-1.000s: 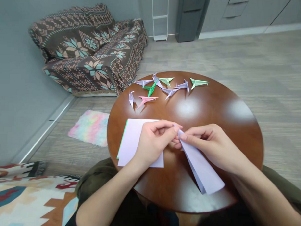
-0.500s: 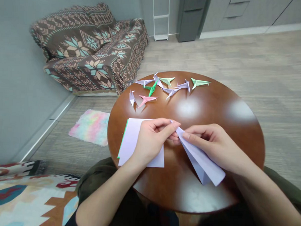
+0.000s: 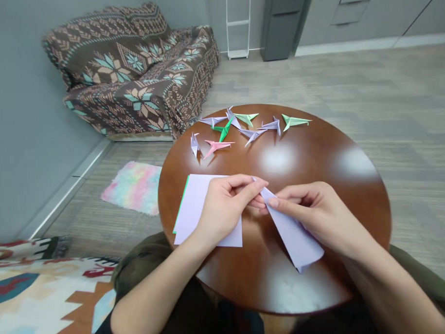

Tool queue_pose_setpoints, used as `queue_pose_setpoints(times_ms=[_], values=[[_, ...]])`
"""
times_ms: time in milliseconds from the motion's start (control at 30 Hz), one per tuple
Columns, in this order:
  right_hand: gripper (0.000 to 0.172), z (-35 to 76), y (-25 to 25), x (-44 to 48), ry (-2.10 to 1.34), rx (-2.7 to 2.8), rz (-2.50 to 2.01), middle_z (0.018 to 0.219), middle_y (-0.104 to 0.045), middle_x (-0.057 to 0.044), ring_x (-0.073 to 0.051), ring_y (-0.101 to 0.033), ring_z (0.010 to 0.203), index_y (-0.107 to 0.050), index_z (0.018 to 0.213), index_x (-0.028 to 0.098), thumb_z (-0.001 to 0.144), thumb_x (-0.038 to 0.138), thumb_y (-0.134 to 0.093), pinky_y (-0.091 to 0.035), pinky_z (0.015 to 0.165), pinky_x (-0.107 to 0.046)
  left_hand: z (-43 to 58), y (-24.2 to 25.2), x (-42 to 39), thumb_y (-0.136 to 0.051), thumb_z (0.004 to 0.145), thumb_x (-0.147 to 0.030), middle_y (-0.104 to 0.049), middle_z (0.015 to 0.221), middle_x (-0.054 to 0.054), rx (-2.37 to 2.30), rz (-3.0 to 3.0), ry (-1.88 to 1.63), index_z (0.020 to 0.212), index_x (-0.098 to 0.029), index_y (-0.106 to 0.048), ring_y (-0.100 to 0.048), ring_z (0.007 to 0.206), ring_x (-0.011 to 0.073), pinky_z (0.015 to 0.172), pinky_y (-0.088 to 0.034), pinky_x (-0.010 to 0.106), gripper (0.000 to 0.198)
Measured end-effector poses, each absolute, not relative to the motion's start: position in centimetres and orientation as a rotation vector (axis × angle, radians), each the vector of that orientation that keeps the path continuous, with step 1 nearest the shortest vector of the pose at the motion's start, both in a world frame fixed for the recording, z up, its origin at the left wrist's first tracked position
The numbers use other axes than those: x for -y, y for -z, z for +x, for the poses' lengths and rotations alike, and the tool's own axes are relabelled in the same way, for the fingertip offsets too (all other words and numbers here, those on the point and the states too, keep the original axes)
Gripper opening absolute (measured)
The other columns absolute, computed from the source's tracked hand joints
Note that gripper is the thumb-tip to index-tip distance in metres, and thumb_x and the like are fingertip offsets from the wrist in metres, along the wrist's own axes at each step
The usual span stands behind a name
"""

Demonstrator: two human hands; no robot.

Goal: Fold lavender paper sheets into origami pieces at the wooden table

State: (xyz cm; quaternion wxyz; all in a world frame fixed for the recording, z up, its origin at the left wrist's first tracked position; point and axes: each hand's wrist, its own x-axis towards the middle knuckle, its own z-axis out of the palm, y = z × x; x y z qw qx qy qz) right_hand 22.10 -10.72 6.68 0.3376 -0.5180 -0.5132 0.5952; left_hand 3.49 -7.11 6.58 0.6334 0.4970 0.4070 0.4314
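Observation:
A folded lavender paper [image 3: 293,235] is held above the table, its narrow tip up and left, its wide end down and right. My left hand [image 3: 230,199] pinches the tip between thumb and fingers. Lower down the same paper, my right hand [image 3: 312,206] grips its upper edge, thumb on top and fingers partly hidden behind. Under my left wrist lies a stack of lavender sheets [image 3: 194,205] with a green edge showing at its left. Several folded paper birds stand at the far side, among them a pink one [image 3: 216,146] and a dark green one [image 3: 224,130].
The round brown table [image 3: 359,211] has a glossy top. Beyond its left side are a sofa with a patterned cover [image 3: 138,81] and a fluffy pastel rug [image 3: 134,188]. A white rack [image 3: 238,24] stands by the far wall.
The wide end of the held paper has closed up, its two flaps now lying nearly together. My right hand has shifted slightly; my left hand stays on the tip.

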Motion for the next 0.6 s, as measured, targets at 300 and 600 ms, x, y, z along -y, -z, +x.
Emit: queue_pose_setpoints(times_ms=[300, 600], values=[[0.018, 22.5, -6.8, 10.8, -1.428, 1.362, -1.223, 0.078, -0.074, -0.003, -0.017, -0.064, 0.073, -0.084, 0.083, 0.024, 0.085, 0.041, -0.082, -0.048, 0.065, -0.027, 2.7, -7.0, 7.9, -0.065, 0.096, -0.048, -0.076, 0.092, 0.006, -0.752, 1.273, -0.908, 0.111, -0.016, -0.077, -0.070, 0.082, 0.0155, 0.074, -0.056, 0.024, 0.038], [0.016, 22.2, -6.9, 10.6, -1.354, 1.347, -1.245, 0.079, -0.077, -0.003, -0.018, -0.069, 0.073, -0.080, 0.080, 0.022, 0.081, 0.037, -0.086, -0.053, 0.067, -0.026, 2.2, -7.7, 8.3, -0.072, 0.090, -0.030, -0.078, 0.105, 0.010, -0.820, 1.434, -0.401, 0.130, -0.015, -0.066, -0.073, 0.090, 0.0223, 0.071, -0.051, 0.026, 0.043]])
